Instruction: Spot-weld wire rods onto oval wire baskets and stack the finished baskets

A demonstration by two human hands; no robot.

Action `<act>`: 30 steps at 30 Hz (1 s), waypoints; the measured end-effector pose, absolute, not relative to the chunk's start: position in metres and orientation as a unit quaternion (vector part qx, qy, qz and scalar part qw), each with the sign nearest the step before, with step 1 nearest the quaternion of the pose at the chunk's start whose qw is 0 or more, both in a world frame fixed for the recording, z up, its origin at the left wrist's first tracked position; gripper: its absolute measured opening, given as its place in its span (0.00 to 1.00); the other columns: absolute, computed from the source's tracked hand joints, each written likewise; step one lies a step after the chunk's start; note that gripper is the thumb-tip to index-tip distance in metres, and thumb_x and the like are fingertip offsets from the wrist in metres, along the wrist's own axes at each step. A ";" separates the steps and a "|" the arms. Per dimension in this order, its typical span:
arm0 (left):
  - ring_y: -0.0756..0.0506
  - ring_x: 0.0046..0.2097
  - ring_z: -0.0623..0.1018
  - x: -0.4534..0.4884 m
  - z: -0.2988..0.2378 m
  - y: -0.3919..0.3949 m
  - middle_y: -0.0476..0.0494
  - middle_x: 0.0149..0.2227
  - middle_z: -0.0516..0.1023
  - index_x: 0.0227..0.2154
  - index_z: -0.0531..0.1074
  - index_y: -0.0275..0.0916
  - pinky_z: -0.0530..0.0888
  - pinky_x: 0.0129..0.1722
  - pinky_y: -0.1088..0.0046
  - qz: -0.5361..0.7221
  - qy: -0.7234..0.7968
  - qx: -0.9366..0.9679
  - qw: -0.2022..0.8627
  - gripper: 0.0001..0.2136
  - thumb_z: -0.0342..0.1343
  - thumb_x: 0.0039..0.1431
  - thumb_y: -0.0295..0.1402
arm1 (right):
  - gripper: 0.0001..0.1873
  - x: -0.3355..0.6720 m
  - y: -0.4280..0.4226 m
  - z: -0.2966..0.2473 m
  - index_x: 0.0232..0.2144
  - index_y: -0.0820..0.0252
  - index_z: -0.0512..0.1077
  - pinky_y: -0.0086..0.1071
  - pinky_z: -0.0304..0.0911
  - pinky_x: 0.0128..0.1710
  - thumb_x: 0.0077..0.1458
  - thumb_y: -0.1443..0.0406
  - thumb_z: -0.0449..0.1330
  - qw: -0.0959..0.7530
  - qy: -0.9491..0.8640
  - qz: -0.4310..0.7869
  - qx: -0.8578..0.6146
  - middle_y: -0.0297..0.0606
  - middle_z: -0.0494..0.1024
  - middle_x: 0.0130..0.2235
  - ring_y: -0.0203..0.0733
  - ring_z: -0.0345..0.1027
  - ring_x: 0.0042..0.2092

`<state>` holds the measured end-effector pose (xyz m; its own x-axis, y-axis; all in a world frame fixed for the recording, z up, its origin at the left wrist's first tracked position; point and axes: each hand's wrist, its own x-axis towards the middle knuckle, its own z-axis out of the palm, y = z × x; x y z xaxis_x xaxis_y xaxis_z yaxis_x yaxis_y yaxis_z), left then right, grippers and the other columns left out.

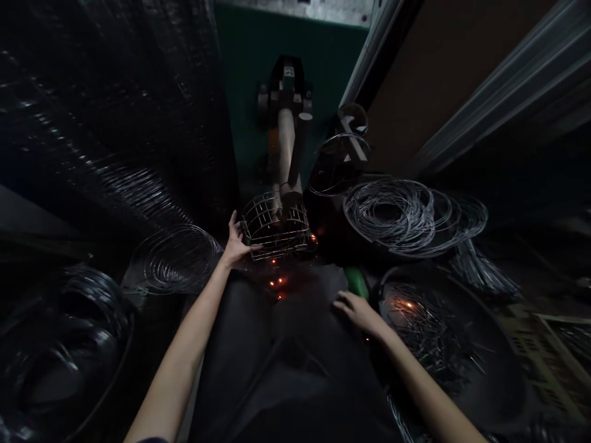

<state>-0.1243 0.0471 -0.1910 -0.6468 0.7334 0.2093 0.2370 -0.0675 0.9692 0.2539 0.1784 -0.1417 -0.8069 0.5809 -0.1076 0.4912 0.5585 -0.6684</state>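
My left hand (237, 245) grips the left side of a round wire cage (256, 216), its thumb along the near lower edge and its fingers up the side. The cage hangs around the lower end of a welding machine's arms (287, 151). Orange sparks (277, 283) glow just below the cage and over my lap. Apart from the cage, my right hand (357, 309) rests by my right knee with loosely bent, parted fingers and nothing visible in them. A green object (355, 282) lies just beyond it.
To the right, a dark basin (503, 375) holds short cut wires (429, 332). Wire rings (392, 215) lie in another basin behind it. More wire rings (180, 258) stand at left, near a wire coil (87, 301). Dark cloth (295, 369) covers my lap.
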 end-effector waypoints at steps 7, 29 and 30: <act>0.34 0.61 0.63 -0.099 -0.150 0.000 0.33 0.59 0.55 0.64 0.39 0.47 0.61 0.60 0.49 0.578 0.665 0.449 0.152 0.64 0.74 0.26 0.49 | 0.23 0.236 0.171 -0.104 0.46 0.56 0.74 0.39 0.67 0.47 0.51 0.51 0.58 0.070 -0.811 0.475 -0.333 0.41 0.79 0.44 0.47 0.72 0.46; 0.31 0.59 0.57 -0.052 -0.094 0.024 0.36 0.57 0.52 0.57 0.63 0.48 0.63 0.58 0.49 0.343 0.737 0.581 0.054 0.41 0.71 0.37 0.44 | 0.19 0.123 0.148 -0.060 0.54 0.55 0.70 0.28 0.66 0.27 0.62 0.64 0.51 0.068 -0.995 0.005 -0.077 0.37 0.76 0.51 0.40 0.77 0.36; 0.31 0.60 0.57 -0.054 -0.094 0.025 0.36 0.57 0.52 0.57 0.63 0.48 0.63 0.58 0.49 0.345 0.736 0.581 0.055 0.41 0.71 0.37 0.44 | 0.19 0.123 0.149 -0.061 0.53 0.55 0.71 0.28 0.66 0.27 0.62 0.65 0.52 0.080 -0.994 0.000 -0.072 0.36 0.76 0.51 0.39 0.77 0.35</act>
<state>-0.0538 0.0252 -0.0940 -0.3197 0.8920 0.3194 0.8164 0.0883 0.5707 0.1227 0.1493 -0.0607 -0.9768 0.1441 0.1582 0.1442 0.9895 -0.0110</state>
